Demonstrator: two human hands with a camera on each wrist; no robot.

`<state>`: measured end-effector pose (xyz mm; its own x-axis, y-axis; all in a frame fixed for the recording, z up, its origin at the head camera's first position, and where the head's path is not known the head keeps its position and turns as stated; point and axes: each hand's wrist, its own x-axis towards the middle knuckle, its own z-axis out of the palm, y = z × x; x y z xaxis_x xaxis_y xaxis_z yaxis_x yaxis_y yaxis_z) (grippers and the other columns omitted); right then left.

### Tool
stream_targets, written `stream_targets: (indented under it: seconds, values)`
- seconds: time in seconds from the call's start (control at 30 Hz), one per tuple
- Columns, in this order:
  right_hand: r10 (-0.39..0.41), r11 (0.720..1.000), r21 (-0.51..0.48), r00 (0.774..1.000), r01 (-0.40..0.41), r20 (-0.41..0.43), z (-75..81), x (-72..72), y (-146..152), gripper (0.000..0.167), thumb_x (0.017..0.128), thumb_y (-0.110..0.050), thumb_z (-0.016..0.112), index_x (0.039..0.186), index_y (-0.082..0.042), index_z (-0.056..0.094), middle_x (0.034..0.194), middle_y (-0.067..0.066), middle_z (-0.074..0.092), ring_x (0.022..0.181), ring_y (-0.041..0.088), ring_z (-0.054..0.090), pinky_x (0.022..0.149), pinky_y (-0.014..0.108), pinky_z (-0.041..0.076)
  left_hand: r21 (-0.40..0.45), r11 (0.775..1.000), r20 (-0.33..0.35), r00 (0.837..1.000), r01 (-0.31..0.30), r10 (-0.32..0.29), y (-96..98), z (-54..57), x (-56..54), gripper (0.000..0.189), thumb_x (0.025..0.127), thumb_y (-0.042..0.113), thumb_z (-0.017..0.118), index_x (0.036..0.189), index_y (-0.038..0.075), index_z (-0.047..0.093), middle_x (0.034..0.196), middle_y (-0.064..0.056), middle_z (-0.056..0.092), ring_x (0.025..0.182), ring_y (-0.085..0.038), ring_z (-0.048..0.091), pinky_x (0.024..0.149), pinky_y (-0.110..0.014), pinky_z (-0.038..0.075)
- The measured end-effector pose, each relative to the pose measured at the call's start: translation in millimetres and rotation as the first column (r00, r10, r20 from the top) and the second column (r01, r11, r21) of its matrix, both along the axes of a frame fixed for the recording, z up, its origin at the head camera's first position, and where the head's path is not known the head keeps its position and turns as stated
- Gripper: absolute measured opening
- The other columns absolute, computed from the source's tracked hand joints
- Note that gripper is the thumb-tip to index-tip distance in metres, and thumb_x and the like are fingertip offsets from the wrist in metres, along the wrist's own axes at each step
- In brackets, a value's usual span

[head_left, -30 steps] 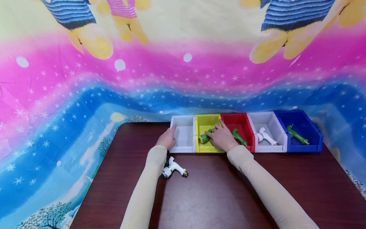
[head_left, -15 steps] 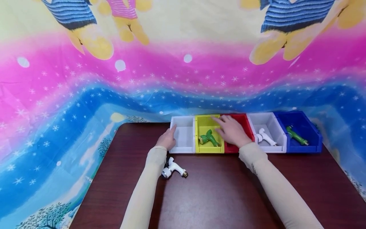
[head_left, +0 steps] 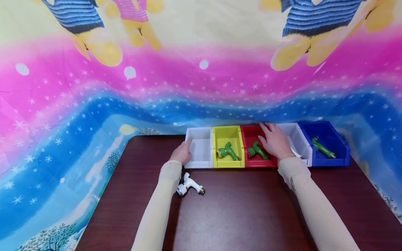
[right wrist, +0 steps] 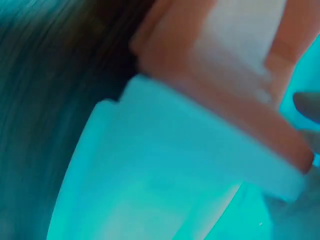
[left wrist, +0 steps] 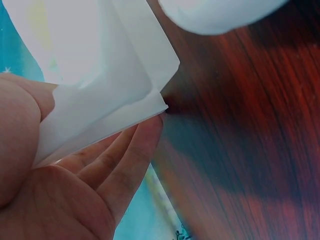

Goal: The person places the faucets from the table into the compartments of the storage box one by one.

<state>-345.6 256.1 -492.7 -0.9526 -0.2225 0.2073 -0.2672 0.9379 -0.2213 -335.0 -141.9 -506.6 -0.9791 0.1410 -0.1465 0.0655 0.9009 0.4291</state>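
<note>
My left hand (head_left: 181,152) holds the outer side wall of the leftmost white bin (head_left: 201,164), thumb on one face and straight fingers along the other in the left wrist view. My right hand (head_left: 276,141), fingers extended and spread, lies over the divider between the red bin (head_left: 249,132) and the second white bin (head_left: 307,148). Green taps lie in the yellow bin (head_left: 227,130), as this tap (head_left: 228,151), and in the red bin, as this tap (head_left: 257,151). A white tap (head_left: 295,152) in the second white bin is mostly hidden by my right hand.
The blue bin (head_left: 340,153) at the row's right end holds a green tap (head_left: 323,148). Another white tap (head_left: 190,184) with a brass end lies on the brown table (head_left: 238,209) beside my left sleeve. A printed cloth (head_left: 188,80) hangs behind the bins.
My right hand has moved rightward along the bins, from the yellow bin to the red and second white bins, uncovering the green taps. My left hand has stayed at the leftmost white bin.
</note>
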Motion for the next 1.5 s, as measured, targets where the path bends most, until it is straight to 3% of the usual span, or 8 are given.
stream_targets:
  seconds: [0.2, 0.57, 0.73, 0.8, 0.9, 1.03, 1.27, 1.5]
  values:
    - [0.011, 1.0, 0.013, 0.991, -0.013, 0.131, -11.5, -3.2, 7, 0.081, 0.103, -0.034, 0.061, 0.165, -0.002, 0.019, 0.17, 0.024, 0.017, 0.158, 0.045, 0.009, 0.118, 0.069, 0.03, 0.016, 1.0, -0.016, 1.0, 0.002, -0.002, -0.3, 0.7, -1.5, 0.072, 0.104, 0.006, 0.053, 0.167, 0.019, 0.023, 0.167, -0.019, 0.033, 0.141, -0.037, 0.051, 0.115, -0.052, 0.045]
    - [0.005, 1.0, 0.015, 0.99, -0.007, 0.144, -19.8, -3.9, 8, 0.08, 0.103, -0.025, 0.059, 0.166, -0.003, 0.014, 0.172, 0.021, 0.014, 0.16, 0.042, 0.006, 0.119, 0.067, 0.03, -0.004, 1.0, 0.0, 1.0, 0.023, -0.023, -1.7, 1.3, 1.1, 0.074, 0.104, 0.012, 0.056, 0.168, 0.022, 0.02, 0.168, -0.019, 0.031, 0.137, -0.038, 0.055, 0.114, -0.052, 0.046]
    - [0.004, 1.0, 0.021, 0.99, -0.007, 0.139, -22.2, -4.0, 7, 0.081, 0.102, -0.024, 0.061, 0.166, -0.003, 0.015, 0.172, 0.021, 0.015, 0.159, 0.043, 0.006, 0.117, 0.068, 0.033, -0.099, 0.994, -0.103, 0.993, 0.052, -0.062, -4.0, 7.8, 9.7, 0.074, 0.104, 0.022, 0.062, 0.167, 0.02, 0.023, 0.164, -0.023, 0.034, 0.118, -0.042, 0.065, 0.101, -0.054, 0.055]
    - [0.007, 1.0, 0.02, 0.99, -0.01, 0.139, -22.5, -4.1, 7, 0.082, 0.102, -0.024, 0.061, 0.166, -0.003, 0.015, 0.172, 0.021, 0.015, 0.159, 0.043, 0.006, 0.116, 0.068, 0.035, -0.155, 0.987, -0.183, 0.98, 0.051, -0.079, -5.9, 13.4, 16.3, 0.073, 0.104, 0.027, 0.063, 0.167, 0.022, 0.026, 0.165, -0.019, 0.034, 0.12, -0.041, 0.063, 0.092, -0.054, 0.058]
    - [0.007, 1.0, 0.018, 0.991, -0.01, 0.136, -22.4, -4.3, 7, 0.083, 0.102, -0.025, 0.062, 0.166, -0.004, 0.015, 0.172, 0.021, 0.014, 0.16, 0.042, 0.005, 0.115, 0.068, 0.036, -0.22, 0.974, -0.305, 0.945, 0.052, -0.119, -9.9, 22.8, 28.8, 0.071, 0.103, 0.031, 0.066, 0.165, 0.026, 0.032, 0.167, -0.012, 0.035, 0.134, -0.038, 0.055, 0.08, -0.052, 0.06]
    - [0.002, 1.0, 0.02, 0.992, -0.005, 0.125, -22.3, -4.4, 9, 0.084, 0.101, -0.024, 0.063, 0.166, -0.004, 0.015, 0.172, 0.021, 0.014, 0.16, 0.042, 0.005, 0.114, 0.069, 0.036, -0.253, 0.962, -0.376, 0.906, 0.103, -0.195, -17.9, 26.9, 51.0, 0.07, 0.101, 0.034, 0.067, 0.163, 0.029, 0.035, 0.165, -0.007, 0.04, 0.135, -0.035, 0.054, 0.072, -0.049, 0.059]
    - [0.02, 1.0, 0.021, 0.994, -0.022, 0.107, -23.3, -5.0, 10, 0.084, 0.1, -0.025, 0.064, 0.166, -0.002, 0.017, 0.171, 0.022, 0.016, 0.159, 0.044, 0.007, 0.113, 0.069, 0.038, -0.219, 0.954, -0.347, 0.898, 0.202, -0.27, -33.0, 12.3, 102.9, 0.065, 0.101, 0.037, 0.067, 0.16, 0.027, 0.043, 0.156, -0.007, 0.051, 0.133, -0.032, 0.057, 0.089, -0.053, 0.06]
    - [0.004, 1.0, 0.023, 0.992, -0.007, 0.126, -21.9, -3.8, 8, 0.086, 0.099, -0.024, 0.065, 0.166, -0.003, 0.016, 0.171, 0.022, 0.015, 0.159, 0.044, 0.006, 0.11, 0.07, 0.04, -0.203, 0.937, -0.334, 0.88, 0.283, -0.338, -34.6, -6.4, 141.4, 0.057, 0.096, 0.039, 0.073, 0.149, 0.025, 0.059, 0.147, -0.004, 0.061, 0.128, -0.029, 0.061, 0.084, -0.052, 0.06]
